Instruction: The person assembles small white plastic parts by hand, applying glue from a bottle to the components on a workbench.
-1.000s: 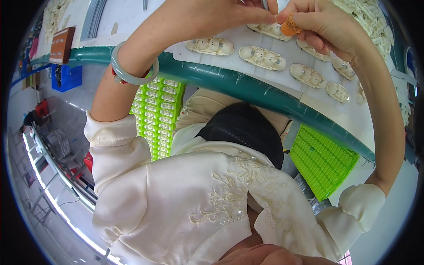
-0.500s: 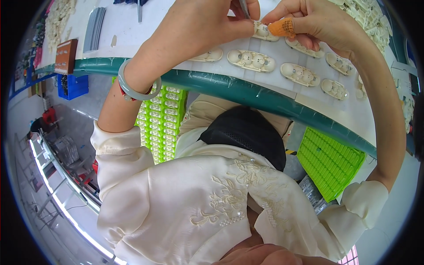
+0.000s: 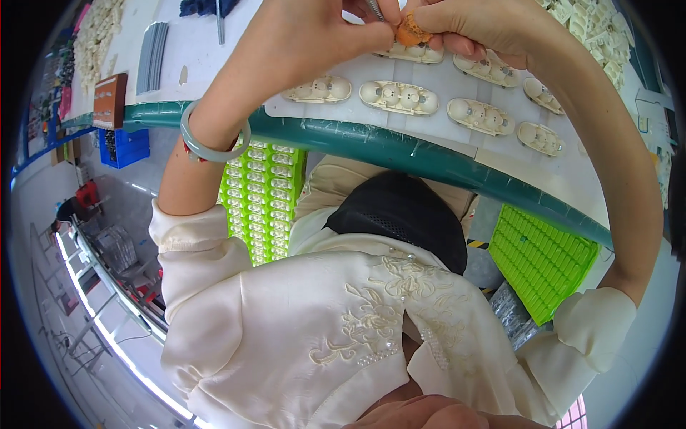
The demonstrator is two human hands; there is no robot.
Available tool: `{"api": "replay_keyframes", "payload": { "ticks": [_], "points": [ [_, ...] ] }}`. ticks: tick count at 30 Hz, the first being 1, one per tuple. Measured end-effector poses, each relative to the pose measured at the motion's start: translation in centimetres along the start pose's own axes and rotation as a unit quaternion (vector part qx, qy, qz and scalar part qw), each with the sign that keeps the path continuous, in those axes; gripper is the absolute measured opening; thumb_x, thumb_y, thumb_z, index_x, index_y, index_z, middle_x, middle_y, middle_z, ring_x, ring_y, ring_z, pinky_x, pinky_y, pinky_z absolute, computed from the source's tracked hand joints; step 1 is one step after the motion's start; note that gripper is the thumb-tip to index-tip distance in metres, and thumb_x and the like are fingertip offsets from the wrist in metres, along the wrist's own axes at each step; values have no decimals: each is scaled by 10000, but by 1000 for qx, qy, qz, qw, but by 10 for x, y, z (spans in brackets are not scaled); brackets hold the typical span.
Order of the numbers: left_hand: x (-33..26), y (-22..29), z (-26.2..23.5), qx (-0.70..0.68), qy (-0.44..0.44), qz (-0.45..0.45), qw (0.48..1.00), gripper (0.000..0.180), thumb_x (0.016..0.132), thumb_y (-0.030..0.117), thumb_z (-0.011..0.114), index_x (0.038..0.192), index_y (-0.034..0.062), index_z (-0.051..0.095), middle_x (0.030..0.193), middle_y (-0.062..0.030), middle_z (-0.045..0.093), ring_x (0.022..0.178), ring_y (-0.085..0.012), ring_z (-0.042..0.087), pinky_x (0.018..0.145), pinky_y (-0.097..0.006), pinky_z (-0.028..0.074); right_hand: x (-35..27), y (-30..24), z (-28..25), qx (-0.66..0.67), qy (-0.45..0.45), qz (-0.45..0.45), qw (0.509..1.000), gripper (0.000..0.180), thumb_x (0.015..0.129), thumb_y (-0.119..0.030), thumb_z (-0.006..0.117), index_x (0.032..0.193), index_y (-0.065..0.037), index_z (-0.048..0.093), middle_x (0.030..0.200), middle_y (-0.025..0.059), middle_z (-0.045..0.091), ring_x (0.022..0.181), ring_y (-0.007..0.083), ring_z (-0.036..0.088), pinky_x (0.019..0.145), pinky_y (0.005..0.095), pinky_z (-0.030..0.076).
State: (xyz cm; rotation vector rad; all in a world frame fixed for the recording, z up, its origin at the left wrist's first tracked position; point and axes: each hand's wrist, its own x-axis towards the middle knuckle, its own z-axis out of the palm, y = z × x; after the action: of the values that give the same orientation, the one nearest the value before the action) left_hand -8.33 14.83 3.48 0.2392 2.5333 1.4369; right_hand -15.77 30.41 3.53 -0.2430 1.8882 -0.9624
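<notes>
At the top of the view, my left hand (image 3: 336, 32), with a pale bangle on its wrist, pinches a slim grey metal tool (image 3: 374, 9). Close against it, my right hand (image 3: 479, 25) has its fingers pressed together. An orange textured finger cover (image 3: 413, 32) sits on one of its digits. Whatever the right fingertips grip is hidden. Both hands meet above a cream oval plastic housing (image 3: 411, 52), which they partly cover. Similar housings lie around it in rows, among them one nearer me (image 3: 398, 97) and one beneath my right hand (image 3: 486, 69).
A green padded edge (image 3: 371, 143) bounds the white worktable. Piles of cream parts (image 3: 586, 32) lie at far right and far left. Grey strips (image 3: 152, 57) and a brown block (image 3: 109, 100) are at left. Below stand a filled green tray (image 3: 261, 193) and another green tray (image 3: 539, 261).
My right hand has moved left, bringing the orange finger cover up against my left fingertips. Both hands are slightly higher in the view, which has itself shifted a little.
</notes>
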Motion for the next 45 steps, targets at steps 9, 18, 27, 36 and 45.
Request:
{"api": "replay_keyframes", "payload": {
  "ticks": [9, 18, 27, 36, 45],
  "points": [
    [-26, -3, -27, -81, 110, -16, 991, 155, 767, 13, 650, 872, -41, 550, 782, -83, 617, 711, -109, 600, 631, -190, 480, -5, -16, 6, -141, 25, -2, 990, 125, 729, -108, 602, 715, 10, 640, 585, 44, 575, 492, 90, 504, 442, 218, 401],
    [-36, -25, -24, -64, 105, -72, 990, 116, 778, 56, 653, 840, -22, 593, 728, -62, 626, 686, -95, 590, 618, -201, 474, -6, -22, 8, -133, 0, 1, 991, 123, 740, -92, 606, 710, 23, 638, 581, 45, 577, 472, 83, 486, 433, 209, 372],
    [-32, -18, -20, 31, 95, -32, 994, 77, 741, 34, 649, 734, -24, 600, 665, -62, 616, 590, -90, 563, 553, -211, 459, 0, -17, 4, -126, -2, 13, 992, 127, 749, -103, 628, 750, 22, 648, 590, 39, 582, 480, 77, 483, 438, 201, 367],
    [-21, -38, -22, -22, 86, 353, 931, 60, 697, 21, 651, 691, -10, 599, 593, -47, 589, 537, -89, 537, 531, -203, 444, -14, -31, 7, -138, 11, 2, 990, 164, 771, -104, 620, 850, 35, 653, 607, 46, 582, 488, 79, 484, 444, 205, 380],
    [-28, -22, -22, 21, 109, -11, 994, 79, 680, -11, 655, 725, -15, 590, 657, -40, 591, 598, -81, 544, 553, -204, 454, 10, -28, 30, -50, -31, -95, 994, 181, 794, -84, 577, 899, 51, 637, 581, 47, 543, 483, 98, 474, 437, 217, 374]
  ]
}}
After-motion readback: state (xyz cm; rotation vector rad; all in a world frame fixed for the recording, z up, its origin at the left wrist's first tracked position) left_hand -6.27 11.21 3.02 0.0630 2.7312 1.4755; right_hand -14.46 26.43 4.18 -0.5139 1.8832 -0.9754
